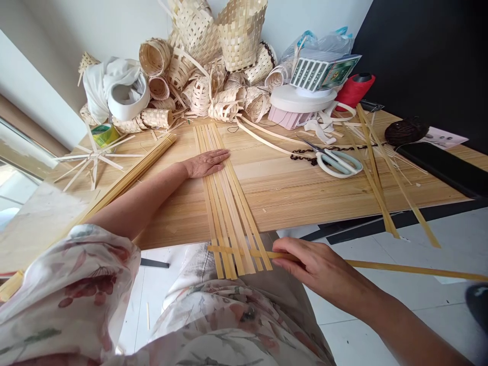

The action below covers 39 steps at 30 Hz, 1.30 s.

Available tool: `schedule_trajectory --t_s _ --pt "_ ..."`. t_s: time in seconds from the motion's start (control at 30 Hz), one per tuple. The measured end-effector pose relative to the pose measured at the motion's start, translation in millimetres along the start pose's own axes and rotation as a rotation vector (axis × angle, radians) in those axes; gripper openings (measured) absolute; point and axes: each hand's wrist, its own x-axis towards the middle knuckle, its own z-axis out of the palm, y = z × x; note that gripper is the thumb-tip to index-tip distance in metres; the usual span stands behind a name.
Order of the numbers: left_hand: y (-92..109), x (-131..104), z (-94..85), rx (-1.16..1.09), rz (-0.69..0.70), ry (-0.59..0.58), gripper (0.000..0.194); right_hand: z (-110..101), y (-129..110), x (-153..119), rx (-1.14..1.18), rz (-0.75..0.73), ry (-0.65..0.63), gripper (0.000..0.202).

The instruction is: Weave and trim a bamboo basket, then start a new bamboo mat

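Observation:
Several flat bamboo strips [227, 213] lie side by side on the wooden table, their near ends jutting past its front edge. My left hand [207, 163] rests flat across them toward their far end, fingers stretched out. Below the table edge, my right hand [305, 259] pinches one long bamboo strip [412, 269] between thumb and fingers. That strip runs crosswise, its left end among the overhanging ends of the others. It appears to pass over some and under others. Its right part stretches out to the frame's right edge.
Woven baskets [242, 35] are heaped along the wall. Scissors [337, 160] lie at the right, near loose strips [375, 178], dark yarn [406, 130] and a black phone-like object [442, 168]. A strip bundle [129, 175] and a star-shaped strip base [95, 156] lie left.

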Motion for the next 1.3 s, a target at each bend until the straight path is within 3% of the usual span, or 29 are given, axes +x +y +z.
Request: schedule_trajectory --t_s 0.13,0.4,0.73,1.03,1.3 --pt "-1 0 0.5 -0.003 0.012 0.008 0.058 -2 -12 3 -0.073 -0.177 0.078 0.023" --pt "2 -1 -3.0 -0.002 0.005 0.019 0.055 -1 -11 19 -0.168 -0.259 0.257 0.027" --pt "0 -2 -1.4 0.014 0.001 0.038 0.052 -3 -11 56 -0.002 -0.164 0.164 0.024" --pt "-3 -5 -1.7 0.04 0.015 0.085 0.052 9 -17 96 -0.003 -0.119 0.252 0.026" --pt "-3 -6 -2.5 0.044 0.011 0.083 0.053 12 -14 92 -0.055 -0.115 0.248 0.026"
